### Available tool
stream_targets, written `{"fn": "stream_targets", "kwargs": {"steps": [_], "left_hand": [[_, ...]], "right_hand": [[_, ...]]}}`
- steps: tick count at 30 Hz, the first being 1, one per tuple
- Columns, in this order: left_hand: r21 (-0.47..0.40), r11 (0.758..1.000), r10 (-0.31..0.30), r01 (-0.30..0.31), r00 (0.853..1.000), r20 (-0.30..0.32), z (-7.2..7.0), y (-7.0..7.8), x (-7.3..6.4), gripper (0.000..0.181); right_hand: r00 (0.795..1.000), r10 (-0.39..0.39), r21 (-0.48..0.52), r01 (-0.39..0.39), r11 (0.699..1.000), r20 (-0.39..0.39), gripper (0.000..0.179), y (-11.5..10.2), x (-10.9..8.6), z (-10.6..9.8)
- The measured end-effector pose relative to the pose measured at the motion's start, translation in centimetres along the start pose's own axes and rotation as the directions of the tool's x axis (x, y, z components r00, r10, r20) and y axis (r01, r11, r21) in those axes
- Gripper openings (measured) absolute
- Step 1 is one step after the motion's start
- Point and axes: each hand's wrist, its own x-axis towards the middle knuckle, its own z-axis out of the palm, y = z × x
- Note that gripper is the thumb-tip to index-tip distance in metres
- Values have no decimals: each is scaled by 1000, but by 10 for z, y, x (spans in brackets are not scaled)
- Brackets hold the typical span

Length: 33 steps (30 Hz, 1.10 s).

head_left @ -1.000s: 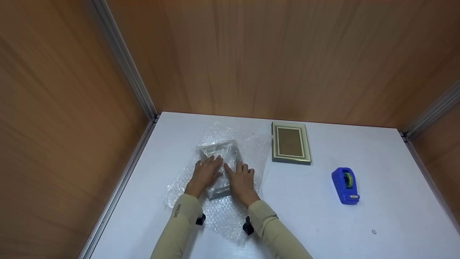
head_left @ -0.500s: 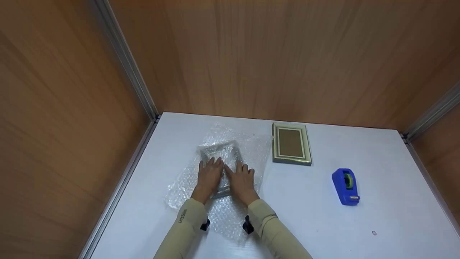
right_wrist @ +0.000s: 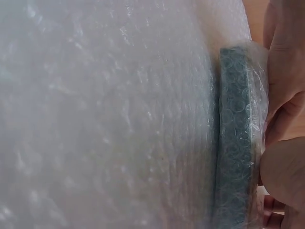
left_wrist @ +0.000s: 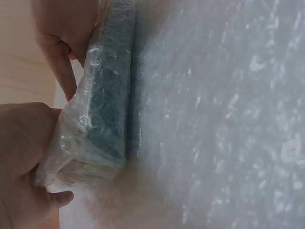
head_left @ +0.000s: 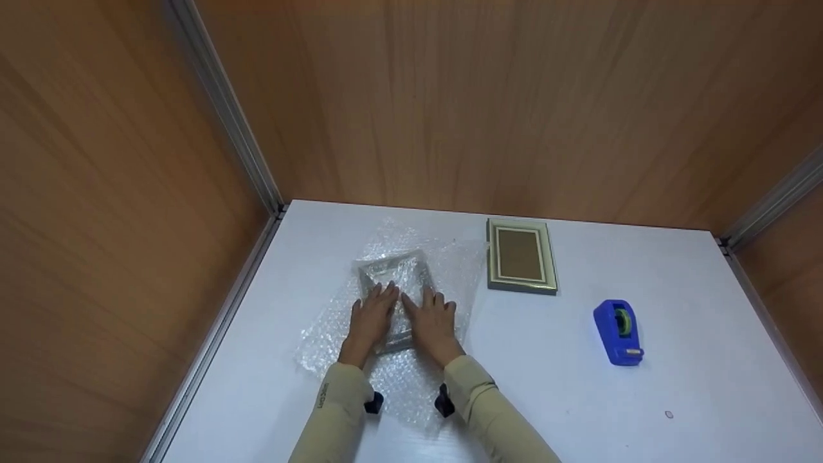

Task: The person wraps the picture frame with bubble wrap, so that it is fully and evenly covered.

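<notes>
A picture frame wrapped in bubble wrap lies on a larger bubble wrap sheet at the table's centre left. My left hand and right hand rest flat on its near half, side by side, fingers straight and pressing the wrap down. In the left wrist view the dark wrapped frame edge shows beside my left hand. The right wrist view shows the same wrapped frame edge next to my right hand.
A bare gold-edged picture frame lies flat to the right of the sheet. A blue tape dispenser stands further right. The white table is closed in by wooden walls at the left, back and right.
My left forearm has swung a little to the right and the left hand has slid slightly nearer on the wrapped frame. The right hand has stayed in place.
</notes>
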Motion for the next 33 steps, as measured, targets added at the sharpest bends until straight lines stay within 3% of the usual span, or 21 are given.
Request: {"fn": "stream_targets", "kwargs": {"steps": [4,12,17,19,24,33], "left_hand": [[12,1000,-4,5,1000,-27,-1,2,0,42],[85,996,-27,25,999,23,1,4,3,50],[93,995,-19,17,999,28,0,4,2,51],[91,996,-15,12,1000,24,-1,4,2,51],[98,995,-14,13,1000,10,-3,5,1,48],[62,998,-20,17,999,50,-5,3,2,46]], "right_hand": [[999,-1,26,2,1000,-45,44,0,0,2],[992,-23,106,37,994,-127,41,7,-5,10],[986,-24,247,65,967,-166,41,14,-10,10],[984,-13,341,74,937,-177,43,18,-12,11],[978,26,549,95,830,-208,45,25,-23,12],[970,168,739,18,674,-177,44,44,-49,-7]]}}
